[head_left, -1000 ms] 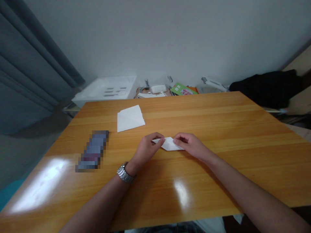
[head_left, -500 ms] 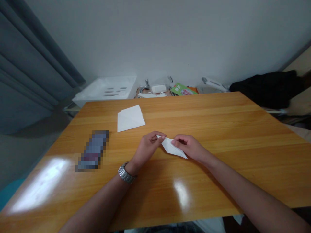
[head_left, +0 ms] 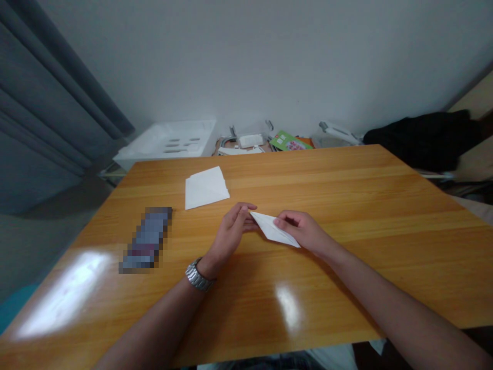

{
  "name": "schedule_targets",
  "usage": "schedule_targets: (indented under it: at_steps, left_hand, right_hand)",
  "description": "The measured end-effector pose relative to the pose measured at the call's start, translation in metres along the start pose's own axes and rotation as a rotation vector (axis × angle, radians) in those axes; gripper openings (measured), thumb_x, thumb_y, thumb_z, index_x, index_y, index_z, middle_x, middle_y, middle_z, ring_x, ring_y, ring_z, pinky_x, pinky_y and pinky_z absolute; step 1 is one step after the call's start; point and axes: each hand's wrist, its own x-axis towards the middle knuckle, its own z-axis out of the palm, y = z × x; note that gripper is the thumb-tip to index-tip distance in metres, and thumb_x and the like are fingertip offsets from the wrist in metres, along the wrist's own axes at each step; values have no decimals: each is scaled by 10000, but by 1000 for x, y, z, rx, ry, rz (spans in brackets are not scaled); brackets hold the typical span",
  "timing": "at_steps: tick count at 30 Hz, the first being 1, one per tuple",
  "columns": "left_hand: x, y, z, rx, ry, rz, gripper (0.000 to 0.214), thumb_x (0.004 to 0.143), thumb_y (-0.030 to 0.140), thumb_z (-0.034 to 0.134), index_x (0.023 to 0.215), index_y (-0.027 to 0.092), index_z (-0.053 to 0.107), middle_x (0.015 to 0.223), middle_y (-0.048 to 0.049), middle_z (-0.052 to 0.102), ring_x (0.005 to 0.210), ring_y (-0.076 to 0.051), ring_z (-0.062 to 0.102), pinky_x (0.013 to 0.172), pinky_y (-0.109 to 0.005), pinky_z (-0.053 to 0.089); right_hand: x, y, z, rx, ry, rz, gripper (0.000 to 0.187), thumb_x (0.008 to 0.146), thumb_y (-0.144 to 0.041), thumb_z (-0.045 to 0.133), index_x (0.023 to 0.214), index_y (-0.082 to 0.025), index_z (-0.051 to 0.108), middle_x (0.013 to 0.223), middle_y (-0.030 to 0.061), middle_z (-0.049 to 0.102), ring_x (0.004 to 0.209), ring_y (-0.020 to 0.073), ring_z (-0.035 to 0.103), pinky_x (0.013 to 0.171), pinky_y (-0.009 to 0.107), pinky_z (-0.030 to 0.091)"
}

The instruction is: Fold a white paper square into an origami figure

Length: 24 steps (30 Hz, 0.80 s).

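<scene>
White paper, folded into one small pointed piece (head_left: pixel 274 229), sits just above the glossy orange-brown wooden table (head_left: pixel 346 205), near its middle, held between two bare hands. One left hand (head_left: pixel 230 235), with one silver metal wristwatch (head_left: pixel 198 276) on its wrist, has its fingertips closed on the near-left tip of the piece. One right hand (head_left: pixel 304 232) pinches the piece along its right edge, thumb on top, fingers curled beneath. The long point of the piece slants down toward the right, over the right hand.

One second white paper sheet, folded flat (head_left: pixel 206 187), lies on the table well beyond the left hand, apart from it. One flat rectangular object, blurred out in grey-blue (head_left: pixel 146 239), lies on the table to the left of the hands; what it is cannot be told.

Beyond the far edge of the table: one white plastic tray (head_left: pixel 169 143), one green printed packet (head_left: pixel 288 142), one heap of black cloth (head_left: pixel 423 139) at the right. One grey curtain (head_left: pixel 38 113) hangs at the left.
</scene>
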Motion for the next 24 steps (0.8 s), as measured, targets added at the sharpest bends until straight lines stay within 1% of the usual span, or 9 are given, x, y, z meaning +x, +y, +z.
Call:
schedule_targets:
  at_steps: [2,3,6,8,12,17,24]
  left_hand:
    - [0,-1,0,-5,-10,-4,446,955,558,549,1076,137,633,957,-100,719,878,-195,716,829,-352,608]
    - [0,-1,0,5,-19,-3,436,938,553,583,1052,136,641,959,-98,721,874,-190,714,827,-339,607]
    - [1,0,2,56,-31,11,367,852,488,726,952,142,656,882,-55,718,796,-156,701,773,-279,602]
    - [1,0,3,79,-13,17,329,823,446,764,901,143,663,848,-42,720,764,-150,699,740,-258,601]
    - [1,1,3,78,13,2,306,815,422,771,874,135,682,849,-50,735,772,-168,713,744,-275,611]
    - [1,3,4,99,41,-2,316,777,421,800,865,134,699,837,-50,740,756,-170,710,738,-282,611]
    - [0,3,4,88,28,26,289,821,421,763,859,137,722,865,-45,727,790,-152,685,757,-263,590]
  right_hand:
    - [1,0,0,0,35,-3,412,882,-569,638,798,-166,657,708,-1,584,628,132,475,581,258,351]
    - [1,0,0,5,49,-4,417,874,-577,641,796,-168,656,710,-1,587,628,133,477,580,259,350]
    - [1,-1,1,31,49,12,427,856,-592,653,784,-170,648,698,-3,581,617,132,467,568,259,340]
    - [0,-2,2,48,21,31,430,848,-591,662,774,-168,639,674,-9,564,600,127,453,556,256,328]
    - [-1,-1,2,60,-30,38,427,843,-583,675,787,-161,641,668,-9,568,590,124,455,543,251,316]
    - [0,3,2,35,-12,44,415,854,-570,671,818,-157,659,698,5,605,609,133,491,551,250,340]
    - [-2,0,2,-7,-37,9,383,872,-533,660,818,-154,671,732,23,643,647,152,538,596,261,394]
